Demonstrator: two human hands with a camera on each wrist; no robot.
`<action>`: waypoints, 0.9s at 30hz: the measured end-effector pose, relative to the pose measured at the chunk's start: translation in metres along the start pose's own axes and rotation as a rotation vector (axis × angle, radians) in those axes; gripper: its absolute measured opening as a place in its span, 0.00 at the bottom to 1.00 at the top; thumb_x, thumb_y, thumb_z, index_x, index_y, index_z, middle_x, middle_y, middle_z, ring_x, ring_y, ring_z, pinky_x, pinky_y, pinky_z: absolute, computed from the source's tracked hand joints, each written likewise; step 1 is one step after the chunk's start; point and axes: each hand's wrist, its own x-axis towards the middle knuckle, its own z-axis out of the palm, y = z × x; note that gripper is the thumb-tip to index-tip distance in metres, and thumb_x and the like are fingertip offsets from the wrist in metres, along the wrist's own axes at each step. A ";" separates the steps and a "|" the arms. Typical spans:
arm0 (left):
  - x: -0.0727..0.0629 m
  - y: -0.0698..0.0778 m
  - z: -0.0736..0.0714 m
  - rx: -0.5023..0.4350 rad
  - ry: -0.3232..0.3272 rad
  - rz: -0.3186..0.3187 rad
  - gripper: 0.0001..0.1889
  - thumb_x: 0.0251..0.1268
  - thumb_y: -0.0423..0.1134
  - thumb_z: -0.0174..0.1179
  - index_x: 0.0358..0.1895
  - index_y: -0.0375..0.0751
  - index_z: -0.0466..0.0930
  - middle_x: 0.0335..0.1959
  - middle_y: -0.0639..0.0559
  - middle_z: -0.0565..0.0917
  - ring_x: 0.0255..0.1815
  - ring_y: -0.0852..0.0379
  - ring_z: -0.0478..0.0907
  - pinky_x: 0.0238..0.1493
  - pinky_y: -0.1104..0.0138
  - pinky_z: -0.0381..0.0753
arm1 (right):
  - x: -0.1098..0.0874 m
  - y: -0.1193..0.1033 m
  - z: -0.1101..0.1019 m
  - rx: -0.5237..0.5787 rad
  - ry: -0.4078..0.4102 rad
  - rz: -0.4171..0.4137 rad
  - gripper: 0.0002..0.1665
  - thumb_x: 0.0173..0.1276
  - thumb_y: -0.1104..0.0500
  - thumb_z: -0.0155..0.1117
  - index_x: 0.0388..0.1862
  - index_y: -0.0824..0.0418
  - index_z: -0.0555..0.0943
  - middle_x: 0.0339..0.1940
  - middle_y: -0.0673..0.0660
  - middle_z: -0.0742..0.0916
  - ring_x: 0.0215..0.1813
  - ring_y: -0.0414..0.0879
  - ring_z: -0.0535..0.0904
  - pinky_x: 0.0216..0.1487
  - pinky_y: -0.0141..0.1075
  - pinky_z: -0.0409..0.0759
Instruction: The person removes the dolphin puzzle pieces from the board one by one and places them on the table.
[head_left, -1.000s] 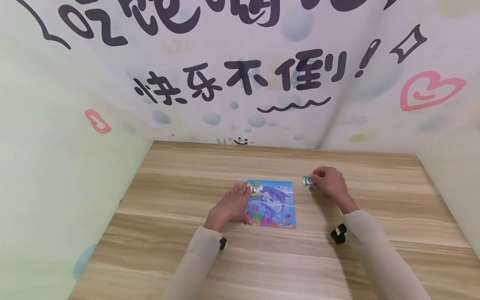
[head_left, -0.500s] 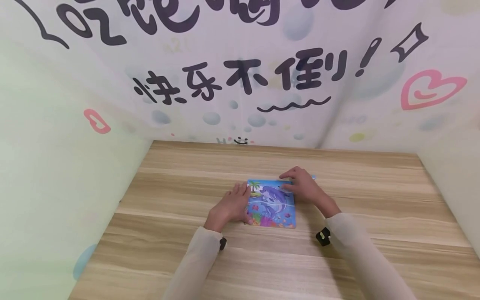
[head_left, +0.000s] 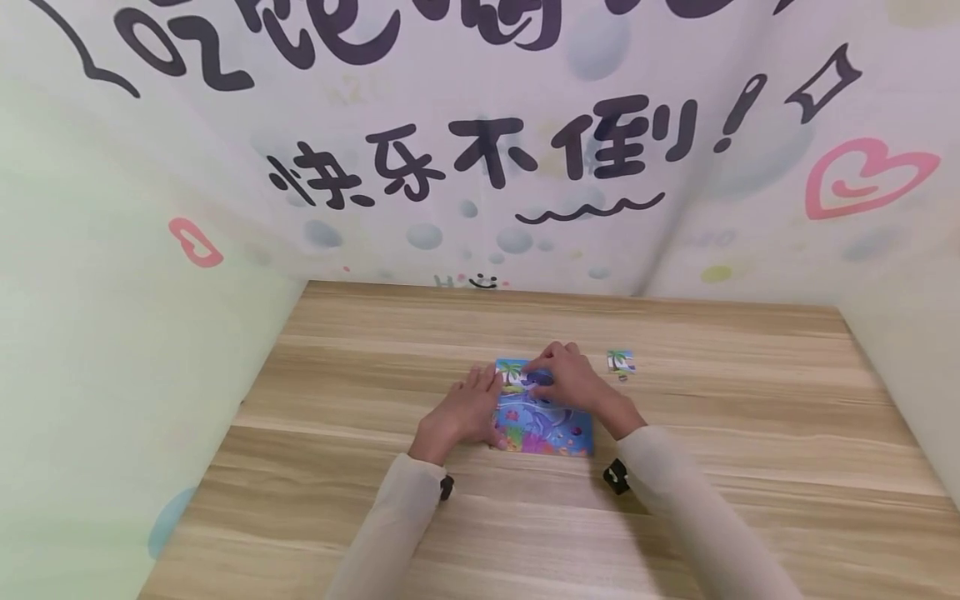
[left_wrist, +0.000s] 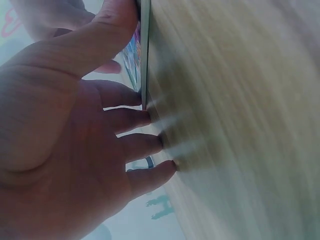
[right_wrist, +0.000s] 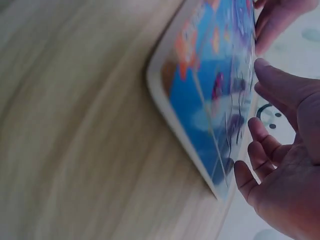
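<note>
A square dolphin jigsaw puzzle (head_left: 528, 423) lies flat on the table, its blue picture crossed by piece seams. Along its left edge rests my left hand (head_left: 463, 412); the left wrist view shows the fingers of this hand (left_wrist: 75, 125) spread, tips on the wood beside the puzzle board's edge (left_wrist: 145, 60). My right hand (head_left: 576, 382) is over the puzzle's upper part, thumb and index pointing at the palm-tree corner. In the right wrist view, the fingers of the right hand (right_wrist: 285, 145) are loosely bent with nothing seen between them. Whether they touch the pieces is unclear.
To the right of the puzzle lies a small palm-tree picture piece (head_left: 620, 361), with a tiny item (head_left: 622, 377) just below it. The wooden table (head_left: 360, 333) meets a printed wall sheet (head_left: 420, 258) at the back. Dark wrist devices sit under both forearms.
My right hand has left the small palm-tree piece, which stays on the table, and moved left over the puzzle towards its upper-left corner. The left hand has stayed in place.
</note>
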 end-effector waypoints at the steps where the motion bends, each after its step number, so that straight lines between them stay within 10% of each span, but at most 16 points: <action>1: 0.000 0.000 0.000 -0.001 0.001 0.001 0.58 0.53 0.56 0.73 0.79 0.37 0.47 0.82 0.40 0.44 0.82 0.40 0.39 0.77 0.46 0.51 | 0.000 -0.002 0.000 -0.004 -0.009 0.012 0.19 0.65 0.53 0.72 0.55 0.53 0.86 0.51 0.60 0.79 0.53 0.57 0.68 0.51 0.51 0.67; 16: -0.001 0.001 -0.001 -0.023 0.001 0.007 0.57 0.52 0.54 0.74 0.79 0.36 0.48 0.82 0.39 0.44 0.82 0.39 0.38 0.77 0.45 0.50 | 0.004 -0.008 0.000 0.007 0.004 0.069 0.14 0.65 0.60 0.70 0.49 0.49 0.84 0.54 0.58 0.81 0.56 0.58 0.66 0.49 0.53 0.61; 27: 0.000 0.000 0.000 -0.042 -0.002 -0.005 0.57 0.52 0.54 0.74 0.79 0.36 0.47 0.82 0.40 0.43 0.82 0.40 0.38 0.78 0.45 0.49 | 0.001 0.004 -0.013 0.142 0.013 0.090 0.22 0.66 0.65 0.66 0.60 0.62 0.79 0.49 0.63 0.87 0.50 0.55 0.83 0.54 0.50 0.81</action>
